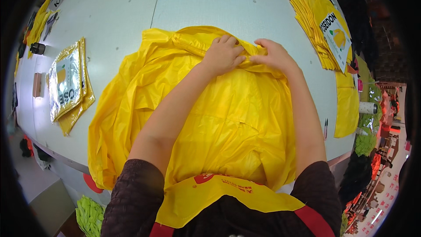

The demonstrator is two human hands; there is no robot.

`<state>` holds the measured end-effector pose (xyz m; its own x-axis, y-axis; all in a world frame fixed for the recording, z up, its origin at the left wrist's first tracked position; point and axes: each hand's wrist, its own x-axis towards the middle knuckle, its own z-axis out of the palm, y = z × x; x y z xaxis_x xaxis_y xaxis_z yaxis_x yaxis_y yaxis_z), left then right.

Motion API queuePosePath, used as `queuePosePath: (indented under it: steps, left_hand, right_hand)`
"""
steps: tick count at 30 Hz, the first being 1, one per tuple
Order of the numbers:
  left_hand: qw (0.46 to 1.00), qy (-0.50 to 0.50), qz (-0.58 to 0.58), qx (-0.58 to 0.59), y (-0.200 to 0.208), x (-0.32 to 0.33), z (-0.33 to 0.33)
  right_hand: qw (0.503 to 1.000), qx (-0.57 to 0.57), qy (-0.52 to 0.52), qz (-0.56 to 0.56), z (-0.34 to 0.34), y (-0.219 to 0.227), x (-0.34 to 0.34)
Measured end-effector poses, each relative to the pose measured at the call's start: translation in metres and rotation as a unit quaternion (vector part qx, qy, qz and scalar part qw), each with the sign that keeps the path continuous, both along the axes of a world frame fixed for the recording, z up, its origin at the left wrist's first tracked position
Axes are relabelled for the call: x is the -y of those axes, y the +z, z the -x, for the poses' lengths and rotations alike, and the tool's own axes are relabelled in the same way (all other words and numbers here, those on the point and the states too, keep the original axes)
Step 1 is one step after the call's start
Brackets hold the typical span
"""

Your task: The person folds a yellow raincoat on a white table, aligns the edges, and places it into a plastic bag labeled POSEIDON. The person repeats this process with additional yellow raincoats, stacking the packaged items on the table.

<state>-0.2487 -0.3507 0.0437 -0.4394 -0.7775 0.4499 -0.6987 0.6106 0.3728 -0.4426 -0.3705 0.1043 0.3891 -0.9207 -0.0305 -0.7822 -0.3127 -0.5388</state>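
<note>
A yellow rain jacket (219, 109) lies spread and wrinkled on the table in front of me, its lower part hanging toward my body. My left hand (222, 55) rests on the jacket's far edge, its fingers curled down into the folded fabric. Just right of it, my right hand (274, 56) is at the same edge. Its thumb touches the cloth, while the forefinger stands apart from the thumb with a gap between them. Small folds hide what lies under the left fingertips.
Packed yellow garments in clear bags (68, 81) lie at the left, beside a small brown block (37, 84). A fanned stack of yellow packages (318, 26) sits at the far right, with folded yellow cloth (346, 105) nearer. A thread cone (367, 108) is at the right edge.
</note>
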Motion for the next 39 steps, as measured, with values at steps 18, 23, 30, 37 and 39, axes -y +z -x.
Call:
queuePosePath:
  steps: [18, 23, 30, 37, 39]
  left_hand:
    - [0.972, 0.066, -0.156, -0.162, 0.023, 0.011, 0.026]
    - [0.959, 0.094, -0.14, -0.227, 0.02, 0.009, 0.032]
    - [0.959, 0.281, 0.022, -0.021, 0.026, 0.018, -0.087]
    - [0.925, 0.367, -0.095, -0.009, 0.04, -0.02, -0.183]
    - [0.892, 0.445, -0.076, 0.009, 0.03, -0.033, -0.22]
  right_hand:
    - [0.979, 0.163, -0.04, 0.115, 0.017, -0.025, -0.015]
    - [0.981, 0.098, -0.027, 0.165, 0.018, -0.019, -0.017]
    - [0.981, 0.098, -0.086, 0.142, 0.043, -0.023, -0.004]
    - [0.978, 0.083, -0.088, 0.171, 0.04, -0.023, -0.009]
    - [0.972, 0.082, -0.116, 0.186, 0.072, -0.021, -0.025]
